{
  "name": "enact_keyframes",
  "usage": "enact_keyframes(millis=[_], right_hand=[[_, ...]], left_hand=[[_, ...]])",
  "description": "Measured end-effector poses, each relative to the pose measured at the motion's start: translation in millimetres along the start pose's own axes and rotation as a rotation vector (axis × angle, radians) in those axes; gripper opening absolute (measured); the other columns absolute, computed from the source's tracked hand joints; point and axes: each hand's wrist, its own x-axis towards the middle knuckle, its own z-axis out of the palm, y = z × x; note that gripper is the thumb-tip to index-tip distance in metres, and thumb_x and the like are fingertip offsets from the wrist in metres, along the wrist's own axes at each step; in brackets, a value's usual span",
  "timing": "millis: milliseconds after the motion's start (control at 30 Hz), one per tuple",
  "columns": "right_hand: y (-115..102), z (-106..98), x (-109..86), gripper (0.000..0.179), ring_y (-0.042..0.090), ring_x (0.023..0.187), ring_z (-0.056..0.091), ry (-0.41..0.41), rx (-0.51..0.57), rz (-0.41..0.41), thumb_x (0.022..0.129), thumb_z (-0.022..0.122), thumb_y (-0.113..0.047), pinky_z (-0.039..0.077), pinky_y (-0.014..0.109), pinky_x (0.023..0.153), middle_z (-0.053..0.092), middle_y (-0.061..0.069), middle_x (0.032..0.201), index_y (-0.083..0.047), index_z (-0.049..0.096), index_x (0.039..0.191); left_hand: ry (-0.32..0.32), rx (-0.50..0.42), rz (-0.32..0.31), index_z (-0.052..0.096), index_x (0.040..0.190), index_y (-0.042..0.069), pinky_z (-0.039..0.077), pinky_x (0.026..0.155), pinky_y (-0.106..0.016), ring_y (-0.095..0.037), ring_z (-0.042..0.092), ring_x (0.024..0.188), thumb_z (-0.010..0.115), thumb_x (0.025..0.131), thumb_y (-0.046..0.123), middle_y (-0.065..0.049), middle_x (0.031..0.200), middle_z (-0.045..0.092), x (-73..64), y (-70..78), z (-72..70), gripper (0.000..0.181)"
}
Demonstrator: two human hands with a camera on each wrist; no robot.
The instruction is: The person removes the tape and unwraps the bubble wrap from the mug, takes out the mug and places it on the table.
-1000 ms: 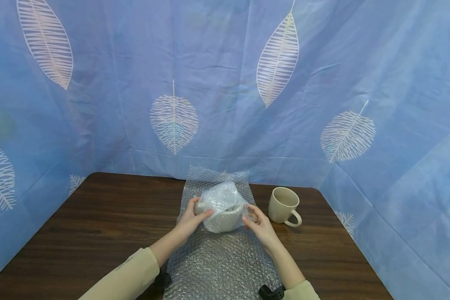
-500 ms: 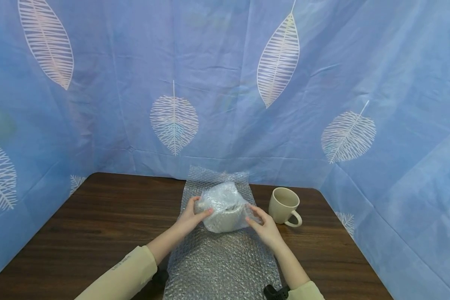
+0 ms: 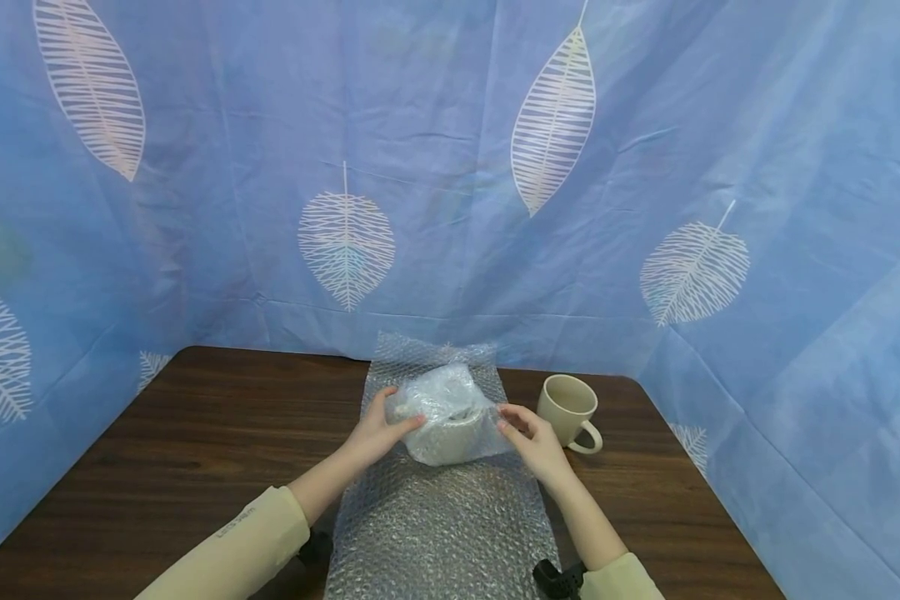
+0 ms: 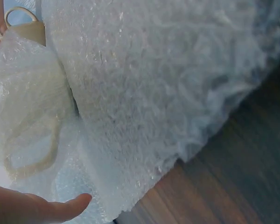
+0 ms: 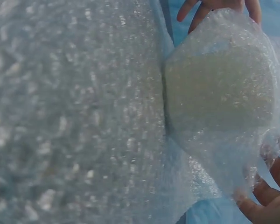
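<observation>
A cream mug [image 3: 450,433] wrapped in clear bubble wrap stands on a longer bubble wrap sheet [image 3: 442,525]. In the left wrist view its handle [image 4: 53,144] shows through the film. My left hand [image 3: 375,433] rests against the wrapped mug's left side, thumb in front and fingers spread; in the right wrist view those fingers look straight. On the other side, my right hand [image 3: 536,446] pinches a loose flap of the wrap [image 3: 495,437] between thumb and fingers. Part of the right fingertips is hidden by the film.
A second, unwrapped cream mug [image 3: 567,412] stands just right of my right hand, its handle toward the front right. The dark wooden table [image 3: 217,433] meets a blue leaf-patterned curtain [image 3: 450,167] at the back.
My right hand has shifted slightly right, drawing the wrap flap outward from the mug. The left hand has eased a little to the left. The wrapped mug has barely moved.
</observation>
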Motion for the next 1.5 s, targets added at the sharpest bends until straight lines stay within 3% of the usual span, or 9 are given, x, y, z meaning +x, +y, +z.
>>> enact_keyframes(millis=[167, 400, 600, 800, 967, 1100, 1300, 1500], right_hand=[[-4.1, -0.8, 3.6, 0.032, 0.030, 0.111, 0.058, -0.015, 0.029, -0.009, 0.097, 0.059, -0.015, 0.047, 0.040, 0.091, 0.060, 0.017, 0.123, 0.003, 0.060, 0.124], [-8.5, 0.4, 12.2, 0.035, 0.031, 0.114, 0.056, -0.018, 0.007, 0.003, 0.098, 0.057, -0.021, 0.043, 0.050, 0.095, 0.061, 0.014, 0.125, 0.001, 0.061, 0.125], [-12.3, 1.6, 20.8, 0.034, 0.032, 0.116, 0.055, -0.037, -0.027, -0.030, 0.098, 0.057, -0.020, 0.043, 0.050, 0.095, 0.060, 0.016, 0.126, 0.001, 0.061, 0.125], [-15.8, 3.5, 28.5, 0.037, 0.031, 0.115, 0.055, -0.102, -0.066, -0.055, 0.099, 0.056, -0.019, 0.042, 0.050, 0.095, 0.059, 0.016, 0.127, 0.000, 0.058, 0.130], [-18.0, 6.6, 33.2, 0.037, 0.029, 0.112, 0.053, -0.131, -0.158, -0.093, 0.098, 0.058, -0.020, 0.043, 0.050, 0.091, 0.057, 0.012, 0.126, -0.005, 0.058, 0.132], [-19.6, 9.2, 34.7, 0.038, 0.030, 0.114, 0.051, -0.143, -0.190, -0.109, 0.097, 0.059, -0.020, 0.043, 0.050, 0.092, 0.053, 0.011, 0.127, -0.007, 0.058, 0.133], [-22.0, 9.9, 38.0, 0.034, 0.032, 0.118, 0.049, -0.138, -0.150, -0.028, 0.095, 0.062, -0.016, 0.043, 0.051, 0.093, 0.052, 0.013, 0.126, -0.008, 0.061, 0.128], [-25.0, 9.9, 47.0, 0.027, 0.027, 0.107, 0.055, -0.150, -0.134, 0.059, 0.099, 0.055, -0.022, 0.045, 0.047, 0.087, 0.057, 0.010, 0.118, -0.008, 0.064, 0.121]], left_hand=[[0.011, 0.071, 0.022, 0.027, 0.149, 0.004, 0.029, 0.097, -0.067, -0.050, 0.022, 0.135, 0.069, 0.085, 0.049, -0.028, 0.151, 0.020, 0.8, 0.1, -2.9, 0.088], [0.037, 0.214, 0.072, 0.032, 0.150, 0.009, 0.008, 0.098, -0.075, -0.049, -0.001, 0.139, 0.069, 0.083, 0.053, -0.028, 0.155, 0.001, 1.1, 5.5, -5.6, 0.087], [0.029, 0.318, 0.144, 0.028, 0.150, 0.005, 0.006, 0.101, -0.072, -0.041, 0.002, 0.142, 0.072, 0.079, 0.055, -0.023, 0.156, 0.008, 3.6, 11.4, -5.4, 0.098], [-0.014, 0.356, 0.216, 0.022, 0.153, 0.010, 0.005, 0.102, -0.071, -0.038, 0.009, 0.143, 0.075, 0.075, 0.056, -0.016, 0.157, 0.013, 7.8, 10.1, -6.5, 0.104], [-0.084, 0.383, 0.280, 0.021, 0.153, 0.009, 0.004, 0.100, -0.074, -0.038, 0.014, 0.142, 0.072, 0.079, 0.055, -0.017, 0.156, 0.019, 8.6, 7.2, -5.7, 0.102], [-0.093, 0.391, 0.290, 0.019, 0.153, 0.009, 0.003, 0.101, -0.072, -0.038, 0.017, 0.141, 0.067, 0.082, 0.057, -0.016, 0.155, 0.021, 8.0, 6.7, -4.5, 0.099], [-0.109, 0.392, 0.282, 0.019, 0.153, 0.008, 0.003, 0.103, -0.070, -0.035, 0.017, 0.141, 0.065, 0.084, 0.058, -0.015, 0.155, 0.022, 6.9, 6.9, -3.4, 0.097], [-0.132, 0.383, 0.274, 0.018, 0.153, 0.007, 0.005, 0.103, -0.070, -0.036, 0.021, 0.140, 0.065, 0.084, 0.057, -0.016, 0.155, 0.022, 10.2, 6.4, -4.9, 0.097]])
